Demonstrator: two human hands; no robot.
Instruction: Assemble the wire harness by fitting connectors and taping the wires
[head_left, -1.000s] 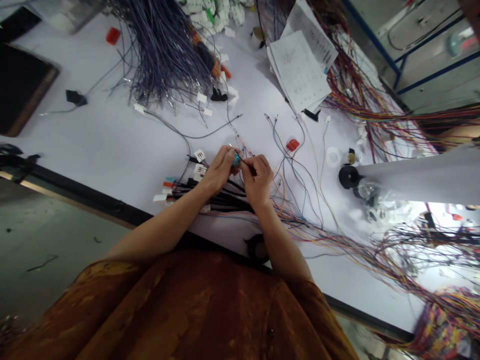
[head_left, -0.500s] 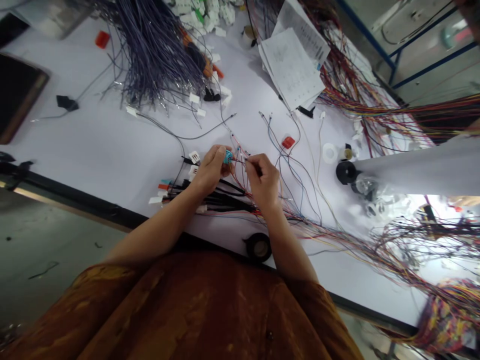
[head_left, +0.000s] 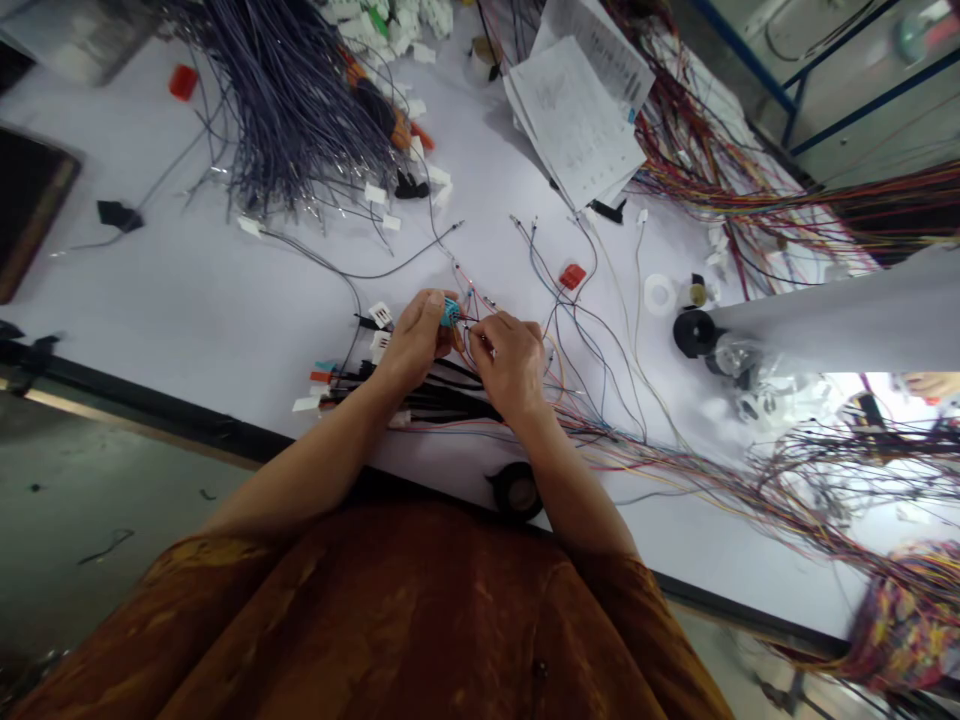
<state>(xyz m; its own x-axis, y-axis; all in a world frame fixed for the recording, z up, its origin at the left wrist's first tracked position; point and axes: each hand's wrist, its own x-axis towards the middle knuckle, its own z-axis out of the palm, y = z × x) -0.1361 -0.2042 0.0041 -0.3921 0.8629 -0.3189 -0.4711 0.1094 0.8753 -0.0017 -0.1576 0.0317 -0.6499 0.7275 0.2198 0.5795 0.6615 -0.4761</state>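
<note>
A small blue connector (head_left: 450,312) with thin wires coming from its right side is gripped in my left hand (head_left: 417,338). Close to its right, my right hand (head_left: 512,362) pinches a thin wire (head_left: 468,326), its fingertips near the connector's wire side. Whether the wire's end touches the connector is too small to tell. Beneath both hands runs a harness of black-sleeved branches (head_left: 457,392). White connectors (head_left: 381,316) lie just left of my left hand.
Purple-grey wires (head_left: 300,110) lie in a bundle at the back left. Papers (head_left: 577,125) rest at the back. A red connector (head_left: 572,276) sits right of my hands. Black tape (head_left: 517,491) lies by the front edge; a wire bundle (head_left: 750,470) trails right.
My right hand has moved left, closer to the blue connector, with its fingers still pinched. My left hand keeps its hold on the connector. The whole view has shifted slightly.
</note>
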